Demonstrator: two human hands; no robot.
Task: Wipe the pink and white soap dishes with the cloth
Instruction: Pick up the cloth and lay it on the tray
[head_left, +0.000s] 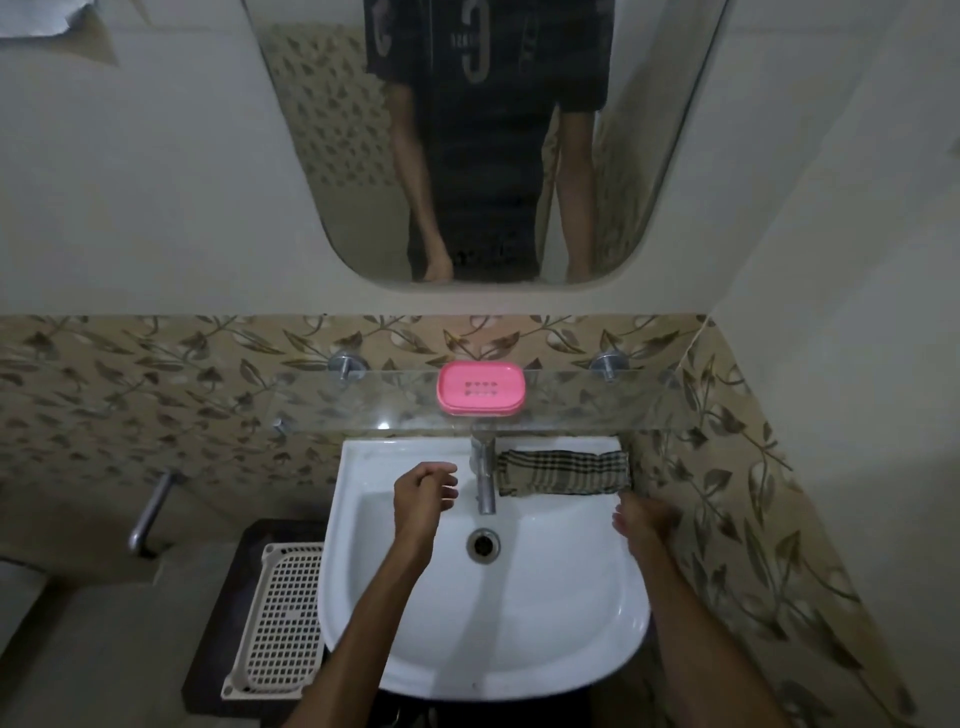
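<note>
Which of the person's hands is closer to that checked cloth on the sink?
Right hand, just below the cloth at its right end; left hand is across the tap.

We see a glossy pink plastic soap dish (480, 388) on a clear glass shelf (597, 400), a woven checked cloth (563, 472) on the smooth glazed basin's (395, 457) rear rim, and a shiny metal tap (484, 480).

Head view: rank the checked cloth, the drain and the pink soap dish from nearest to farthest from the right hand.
From the right hand, blurred over the sink's right rim:
1. Checked cloth, just above its fingers on the sink's back ledge.
2. Drain, to its left in the basin.
3. Pink soap dish, up on the glass shelf.
</note>
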